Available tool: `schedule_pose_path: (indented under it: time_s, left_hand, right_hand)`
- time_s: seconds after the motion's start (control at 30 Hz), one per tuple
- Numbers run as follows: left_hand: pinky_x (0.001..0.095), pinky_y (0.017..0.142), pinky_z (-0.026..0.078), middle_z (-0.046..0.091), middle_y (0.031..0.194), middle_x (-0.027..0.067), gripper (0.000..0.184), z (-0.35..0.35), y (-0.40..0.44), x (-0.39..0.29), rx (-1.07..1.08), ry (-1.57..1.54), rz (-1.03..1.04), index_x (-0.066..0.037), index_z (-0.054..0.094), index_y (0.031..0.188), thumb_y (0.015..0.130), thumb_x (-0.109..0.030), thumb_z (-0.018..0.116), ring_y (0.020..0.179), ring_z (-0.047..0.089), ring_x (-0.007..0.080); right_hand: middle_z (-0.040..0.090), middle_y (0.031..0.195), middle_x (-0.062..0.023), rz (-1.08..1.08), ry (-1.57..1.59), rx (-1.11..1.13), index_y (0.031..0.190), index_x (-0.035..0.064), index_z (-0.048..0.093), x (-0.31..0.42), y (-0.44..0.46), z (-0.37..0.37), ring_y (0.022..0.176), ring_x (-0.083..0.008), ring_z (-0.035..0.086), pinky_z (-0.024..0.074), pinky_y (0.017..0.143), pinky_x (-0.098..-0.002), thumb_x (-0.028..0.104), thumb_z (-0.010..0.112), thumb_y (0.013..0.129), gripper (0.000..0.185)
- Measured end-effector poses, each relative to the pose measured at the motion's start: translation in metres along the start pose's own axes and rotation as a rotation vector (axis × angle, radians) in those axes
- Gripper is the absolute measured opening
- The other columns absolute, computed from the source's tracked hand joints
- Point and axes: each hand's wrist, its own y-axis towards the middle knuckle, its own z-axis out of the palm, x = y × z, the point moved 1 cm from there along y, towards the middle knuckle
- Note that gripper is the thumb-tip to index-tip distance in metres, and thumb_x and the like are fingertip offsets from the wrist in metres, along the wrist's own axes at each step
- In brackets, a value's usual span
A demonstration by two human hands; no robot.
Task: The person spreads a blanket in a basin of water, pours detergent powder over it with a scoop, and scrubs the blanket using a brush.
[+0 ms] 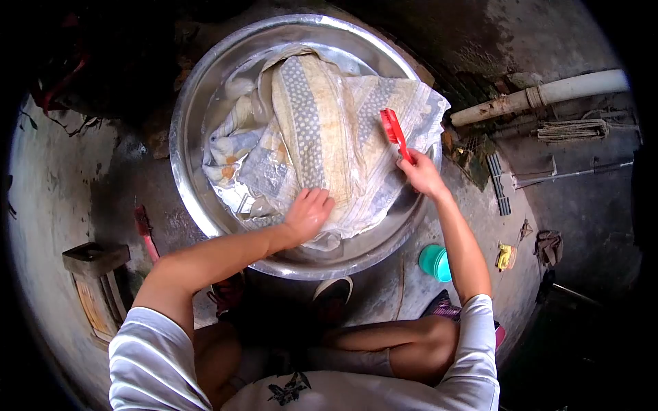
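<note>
A large wet cloth (pixel 322 116) with cream and grey-blue dotted stripes lies bunched in a round metal basin (pixel 188 185). Water shows around part of it, and its right side drapes over the rim. My left hand (pixel 310 214) rests on the near part of the cloth with fingers curled together against the fabric. In my right hand (pixel 423 175) is the handle of a red scrub brush (pixel 392 128), held closed-fisted above the right side of the cloth. The brush head points away from me, its bristles turned to the left.
On the right floor stand a turquoise bucket (pixel 434 263), a yellow packet (pixel 506 257) and a dark crumpled rag (pixel 549 248). A white pipe (pixel 541 98) runs at the upper right. To the left are another red brush (pixel 145 231) and a small wooden stool (pixel 97 288).
</note>
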Motion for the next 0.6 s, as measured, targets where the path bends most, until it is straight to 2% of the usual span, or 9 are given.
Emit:
schedule_pose_path:
  time_s: [0.03,0.1,0.13,0.2,0.27,0.37,0.47,0.53,0.6]
  left_hand:
    - [0.0357,0.078,0.039,0.053,0.093,0.0089,0.027,-0.001,-0.002,0.001,0.003,0.002,0.003,-0.005,0.060,0.099,0.072,-0.007,0.059,0.091,0.052,0.0249]
    - [0.0354,0.079,0.039,0.052,0.092,0.0081,0.027,-0.004,-0.006,0.000,-0.002,0.113,0.096,-0.005,0.060,0.099,0.072,-0.010,0.061,0.091,0.052,0.0240]
    - [0.0354,0.079,0.039,0.052,0.092,0.0081,0.027,-0.005,-0.006,-0.002,-0.002,0.114,0.104,-0.005,0.060,0.099,0.072,-0.010,0.061,0.091,0.052,0.0240]
    - [0.0355,0.080,0.039,0.053,0.091,0.0077,0.027,-0.008,-0.007,-0.010,0.049,0.107,0.181,-0.005,0.060,0.098,0.072,-0.014,0.063,0.091,0.052,0.0238]
    - [0.0356,0.080,0.039,0.054,0.091,0.0076,0.027,-0.011,-0.009,-0.021,0.108,0.057,0.199,-0.006,0.059,0.096,0.072,-0.015,0.064,0.091,0.052,0.0237]
    - [0.0358,0.081,0.039,0.055,0.091,0.0075,0.025,0.001,-0.013,-0.031,0.168,-0.043,0.201,-0.007,0.059,0.094,0.073,-0.017,0.065,0.091,0.053,0.0237]
    - [0.0359,0.081,0.040,0.057,0.091,0.0076,0.022,0.009,-0.013,-0.034,0.210,-0.059,0.184,-0.007,0.059,0.094,0.074,-0.017,0.063,0.092,0.056,0.0239]
    - [0.0359,0.081,0.041,0.058,0.092,0.0079,0.021,0.009,-0.009,-0.035,0.248,-0.027,0.181,-0.007,0.059,0.094,0.075,-0.015,0.062,0.092,0.057,0.0242]
    - [0.0357,0.084,0.043,0.064,0.092,0.0086,0.014,0.008,-0.004,-0.038,0.353,0.034,0.156,-0.007,0.060,0.094,0.082,-0.012,0.053,0.095,0.061,0.0229]
  right_hand:
    - [0.065,0.082,-0.0121,0.001,0.004,-0.002,0.115,-0.0008,0.060,-0.004,-0.002,-0.001,0.073,-0.0208,0.062,0.0495,0.069,-0.0340,0.026,0.063,0.085,0.040]
    - [0.067,0.094,-0.0231,-0.036,-0.273,0.030,0.119,0.0008,0.058,-0.006,-0.011,-0.004,0.089,-0.0357,0.065,0.0497,0.081,-0.0416,0.022,0.056,0.085,0.040]
    - [0.067,0.094,-0.0231,-0.032,-0.270,0.023,0.119,0.0008,0.058,-0.005,-0.019,-0.008,0.089,-0.0357,0.065,0.0497,0.081,-0.0416,0.022,0.056,0.085,0.040]
    - [0.063,0.105,-0.0276,-0.088,-0.319,0.010,0.123,0.0037,0.057,0.004,-0.040,-0.022,0.103,-0.0437,0.059,0.0465,0.090,-0.0461,0.018,0.054,0.083,0.042]
    - [0.064,0.107,-0.0247,-0.134,-0.426,0.013,0.128,0.0080,0.054,0.001,-0.051,-0.044,0.103,-0.0415,0.060,0.0474,0.089,-0.0460,0.018,0.056,0.083,0.047]
    - [0.066,0.106,-0.0223,-0.150,-0.400,-0.047,0.126,0.0121,0.057,0.020,-0.081,-0.072,0.100,-0.0405,0.062,0.0489,0.086,-0.0463,0.020,0.059,0.083,0.044]
    - [0.068,0.098,-0.0193,0.001,-0.543,0.069,0.121,0.0127,0.060,0.032,-0.105,-0.091,0.093,-0.0365,0.065,0.0508,0.081,-0.0419,0.017,0.063,0.082,0.039]
    - [0.069,0.099,-0.0161,0.069,-0.678,0.130,0.115,0.0192,0.064,0.036,-0.114,-0.095,0.096,-0.0366,0.064,0.0508,0.082,-0.0451,0.024,0.062,0.083,0.032]
    - [0.070,0.099,-0.0139,0.110,-0.762,0.117,0.112,0.0201,0.066,0.045,-0.118,-0.087,0.096,-0.0356,0.064,0.0512,0.082,-0.0440,0.025,0.062,0.083,0.030]
